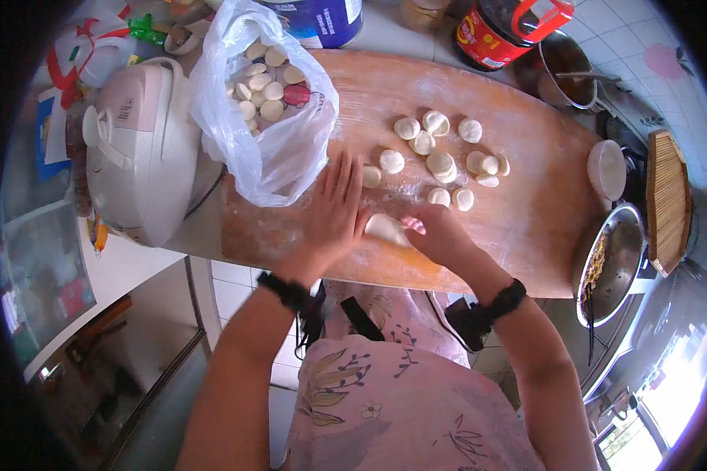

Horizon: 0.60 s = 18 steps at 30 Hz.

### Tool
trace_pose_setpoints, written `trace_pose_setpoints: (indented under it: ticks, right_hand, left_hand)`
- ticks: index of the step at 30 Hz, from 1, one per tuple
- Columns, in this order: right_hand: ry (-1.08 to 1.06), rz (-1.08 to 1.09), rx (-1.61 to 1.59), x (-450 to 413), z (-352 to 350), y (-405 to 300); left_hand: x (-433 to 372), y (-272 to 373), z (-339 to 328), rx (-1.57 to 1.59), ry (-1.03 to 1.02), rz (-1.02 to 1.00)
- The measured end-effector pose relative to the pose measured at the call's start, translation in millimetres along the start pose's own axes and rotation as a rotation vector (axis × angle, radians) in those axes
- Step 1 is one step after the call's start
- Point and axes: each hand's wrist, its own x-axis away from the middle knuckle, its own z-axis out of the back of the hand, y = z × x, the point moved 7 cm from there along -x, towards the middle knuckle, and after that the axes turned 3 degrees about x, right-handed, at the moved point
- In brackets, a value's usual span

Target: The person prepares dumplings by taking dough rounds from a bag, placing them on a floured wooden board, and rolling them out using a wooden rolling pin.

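Note:
My left hand [337, 206] lies flat, fingers stretched forward, on the floured wooden board [524, 253], its thumb side against a flattened piece of dough [386, 228]. At the other end of that dough is my right hand [439, 232], its fingers curled at the dough's edge; whether they pinch it is hard to tell. Several small dough rounds [440, 163] are scattered on the board beyond both hands, some overlapping. One dough round [370, 176] is beside my left fingertips. An open white plastic bag [277, 171] with more dough rounds [265, 88] stands left of them.
A rice cooker [147, 159] stands at the left. Behind the board are a blue tub [330, 23] and a red-labelled jar [492, 38]. To the right are a saucepan [565, 65], a white bowl [607, 169], a metal bowl of filling [624, 277] with chopsticks, and a slatted tray [667, 203].

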Motion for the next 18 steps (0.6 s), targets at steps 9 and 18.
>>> trace_pose_setpoints:
  ticks: [9,18]
  right_hand:
    - [0.284,0.037,0.048,-8,17,20]
    - [0.126,0.033,0.271,-12,3,-2]
  left_hand:
    - [83,13,-17,-0.041,-0.131,-0.017]
    - [-41,-1,5,-0.058,0.137,-0.012]
